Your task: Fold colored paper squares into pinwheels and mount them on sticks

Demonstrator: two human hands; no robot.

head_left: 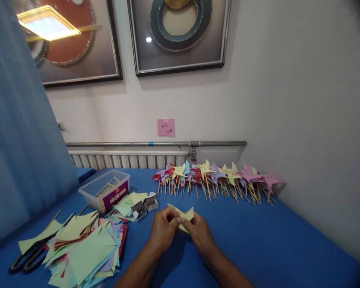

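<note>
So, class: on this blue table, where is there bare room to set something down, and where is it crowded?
Bare cloth lies right of the right hand, between the pinwheel row and the table's near edge. A narrower strip runs between the left hand and the paper stack. The left side is crowded: stack, scissors, plastic box, small boxes.
</note>
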